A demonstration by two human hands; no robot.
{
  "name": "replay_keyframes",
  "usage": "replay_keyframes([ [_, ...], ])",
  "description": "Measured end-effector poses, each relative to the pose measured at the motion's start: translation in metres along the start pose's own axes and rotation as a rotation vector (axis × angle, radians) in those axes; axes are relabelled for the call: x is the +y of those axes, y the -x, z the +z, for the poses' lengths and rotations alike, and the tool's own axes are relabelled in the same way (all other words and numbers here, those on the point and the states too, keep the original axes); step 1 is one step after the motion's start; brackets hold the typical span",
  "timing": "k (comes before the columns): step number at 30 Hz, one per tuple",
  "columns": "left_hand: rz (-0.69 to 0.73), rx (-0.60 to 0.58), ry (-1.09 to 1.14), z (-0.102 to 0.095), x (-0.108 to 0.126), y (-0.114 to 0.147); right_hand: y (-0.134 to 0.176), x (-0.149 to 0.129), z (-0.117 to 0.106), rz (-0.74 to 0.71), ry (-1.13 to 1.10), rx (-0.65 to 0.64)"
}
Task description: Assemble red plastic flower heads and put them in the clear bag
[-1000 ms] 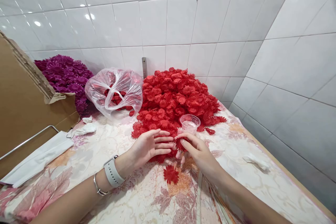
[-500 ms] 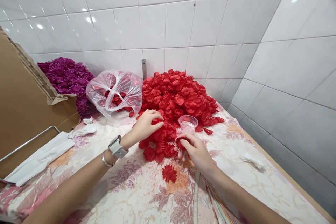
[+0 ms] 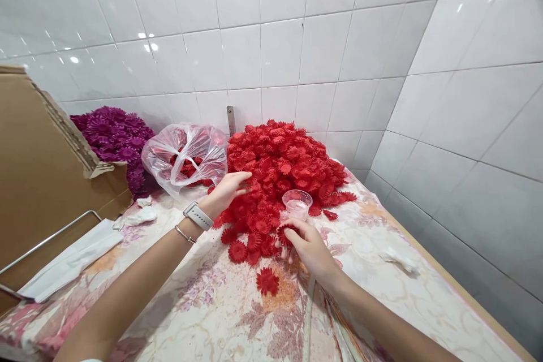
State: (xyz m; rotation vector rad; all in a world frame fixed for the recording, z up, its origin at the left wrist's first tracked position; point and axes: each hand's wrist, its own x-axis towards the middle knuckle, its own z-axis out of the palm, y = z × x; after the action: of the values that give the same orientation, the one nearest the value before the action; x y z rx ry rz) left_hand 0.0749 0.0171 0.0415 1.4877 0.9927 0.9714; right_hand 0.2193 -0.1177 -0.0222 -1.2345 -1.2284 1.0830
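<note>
A heap of red flower heads (image 3: 292,153) lies against the tiled wall and spills toward me. My left hand (image 3: 229,189), with fingers stretched out and apart, reaches to the heap's left side and holds nothing visible. My right hand (image 3: 304,242) is closed on a red flower (image 3: 285,234), pinched between thumb and fingers; part of it is hidden. Just behind that hand stands a clear plastic cup (image 3: 297,205) with something pale inside. One separate red flower head (image 3: 267,281) lies on the floral tablecloth (image 3: 220,317) in front.
At the left stand a cardboard box (image 3: 38,169) and a purple flower heap (image 3: 114,136). A knotted plastic bag (image 3: 186,155) holds more red flowers. Thin stems (image 3: 339,322) lie beneath my right forearm. Crumpled tissue (image 3: 399,260) rests near the table's right edge.
My left hand has moved slightly left and up along the red heap, and its fingers have straightened. My right hand still holds the red flower by the cup. The view has shifted a little.
</note>
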Motion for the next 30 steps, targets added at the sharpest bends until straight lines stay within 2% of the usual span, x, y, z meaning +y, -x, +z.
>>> replay_keyframes([
  [6,-0.178,0.025,0.306,-0.007,-0.004,0.018,0.0,0.003,0.003,0.021,-0.01,-0.016],
  [12,-0.304,-0.054,0.322,-0.003,-0.015,0.058,0.001,0.0,0.0,-0.009,-0.008,0.014],
  [16,-0.219,-0.215,0.148,0.004,-0.023,0.078,0.002,-0.007,-0.004,-0.121,0.071,0.051],
  [18,-0.189,-0.265,0.08,0.008,-0.026,0.083,0.003,-0.01,-0.004,-0.131,0.112,0.053],
  [25,-0.205,-0.327,-0.025,0.017,-0.025,0.092,0.005,-0.011,0.001,-0.125,0.09,-0.184],
  [30,-0.191,-0.355,0.04,0.017,-0.029,0.096,0.004,-0.01,-0.001,-0.096,0.054,-0.239],
])
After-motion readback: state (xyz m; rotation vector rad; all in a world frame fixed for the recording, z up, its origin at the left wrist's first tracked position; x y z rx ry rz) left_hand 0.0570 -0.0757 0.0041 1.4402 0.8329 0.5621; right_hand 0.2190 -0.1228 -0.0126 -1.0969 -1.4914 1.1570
